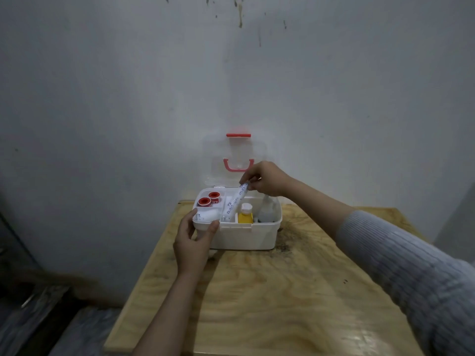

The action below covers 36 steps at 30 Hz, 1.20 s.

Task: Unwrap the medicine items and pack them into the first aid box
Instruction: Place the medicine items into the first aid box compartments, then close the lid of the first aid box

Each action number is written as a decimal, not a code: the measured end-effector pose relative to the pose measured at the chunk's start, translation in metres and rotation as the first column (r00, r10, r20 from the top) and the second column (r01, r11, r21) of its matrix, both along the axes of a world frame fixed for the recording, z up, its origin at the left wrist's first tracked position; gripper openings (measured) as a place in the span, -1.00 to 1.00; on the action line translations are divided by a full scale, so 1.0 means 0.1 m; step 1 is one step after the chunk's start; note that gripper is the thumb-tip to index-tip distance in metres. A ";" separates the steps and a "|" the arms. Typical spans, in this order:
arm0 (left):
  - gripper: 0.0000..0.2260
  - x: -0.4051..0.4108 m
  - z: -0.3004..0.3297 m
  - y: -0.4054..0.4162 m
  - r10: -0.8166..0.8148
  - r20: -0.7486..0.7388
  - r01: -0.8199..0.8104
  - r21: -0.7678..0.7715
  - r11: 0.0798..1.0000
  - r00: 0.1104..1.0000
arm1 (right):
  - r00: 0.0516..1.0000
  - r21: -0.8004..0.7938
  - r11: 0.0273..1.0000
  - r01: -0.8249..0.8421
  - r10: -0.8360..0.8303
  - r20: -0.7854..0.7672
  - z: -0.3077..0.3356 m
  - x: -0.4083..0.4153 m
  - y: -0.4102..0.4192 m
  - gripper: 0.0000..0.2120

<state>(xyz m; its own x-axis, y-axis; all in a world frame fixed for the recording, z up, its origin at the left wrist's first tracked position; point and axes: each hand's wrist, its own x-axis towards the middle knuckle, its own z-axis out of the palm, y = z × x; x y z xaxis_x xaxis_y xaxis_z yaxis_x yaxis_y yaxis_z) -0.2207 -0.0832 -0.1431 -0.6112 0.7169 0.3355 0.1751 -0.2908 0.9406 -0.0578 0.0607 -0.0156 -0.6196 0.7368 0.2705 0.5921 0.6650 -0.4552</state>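
Note:
A white first aid box (246, 236) stands open at the far end of the wooden table, its clear lid (235, 155) with a red handle leaning back on the wall. Inside are two red-capped tape rolls (208, 199), a white bandage roll (209, 216), a yellow bottle (245, 214) and a clear bottle (267, 211). My left hand (194, 242) grips the box's front left corner. My right hand (264, 178) pinches the top end of a long white printed roll (235, 201), which slants down into the box's middle compartment.
The wooden table (270, 291) has a dark stain right of the box. A grey wall rises straight behind the box. Dark floor and a wrapped surface lie below the table's left edge.

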 end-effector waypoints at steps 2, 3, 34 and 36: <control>-0.56 0.01 0.01 0.00 0.002 0.007 -0.002 0.003 1.000 1.000 | 1.000 -0.005 1.000 -0.013 0.013 0.013 -0.04 -0.09 0.07 -0.77; -0.56 0.01 0.01 0.00 0.003 0.009 -0.003 0.005 1.000 1.000 | 1.000 -0.011 1.000 -0.017 0.018 0.018 -0.06 -0.14 0.09 -0.77; -0.47 0.07 0.00 -0.02 -0.003 -0.061 0.002 -0.015 1.000 0.998 | 0.841 0.266 0.872 0.410 -0.249 -0.480 -0.09 0.28 -0.14 -0.56; -0.40 0.07 0.00 -0.02 -0.019 -0.132 0.013 -0.048 0.999 0.991 | 0.850 0.303 0.867 0.396 -0.221 -0.478 -0.18 0.32 -0.31 -0.59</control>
